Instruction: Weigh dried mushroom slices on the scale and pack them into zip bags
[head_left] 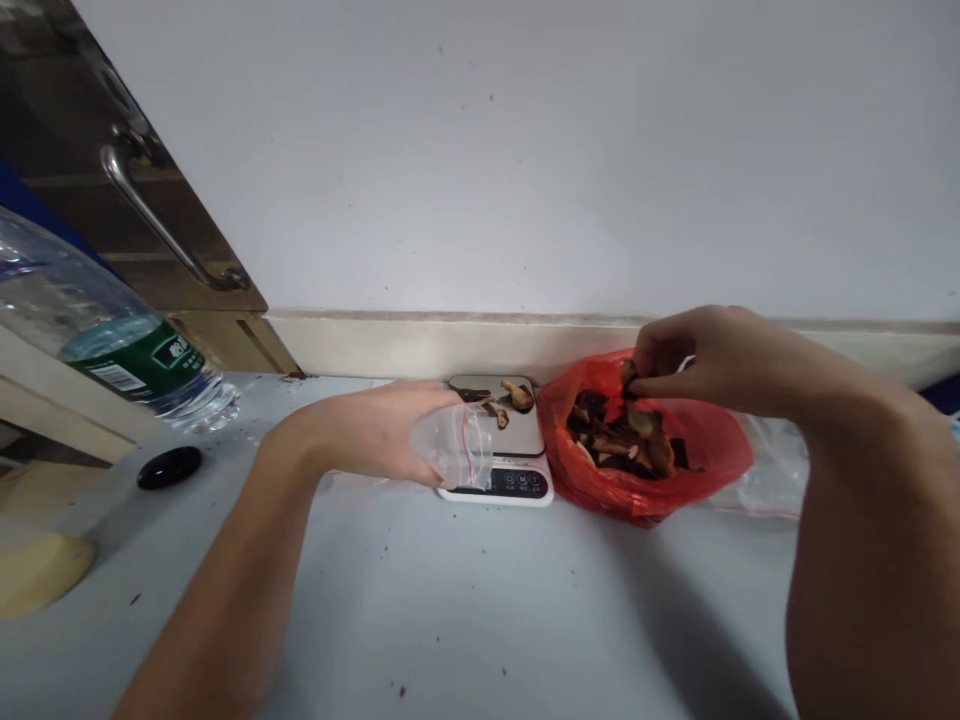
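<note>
My left hand is closed round a small clear zip bag, its mouth with a red line facing right over the scale. Under and beside it lies a white kitchen scale with a black button panel. A few dried brown slices, which look like dried mushroom, rest on its metal plate. To the right stands an open red plastic bag filled with more dark dried slices. Over its mouth my right hand pinches a dried slice between thumb and fingers.
A large water bottle with a green label is at the left, close to a black oval object and a yellowish round thing. Clear zip bags lie right of the red bag. A white wall rises behind; crumbs dot the grey table.
</note>
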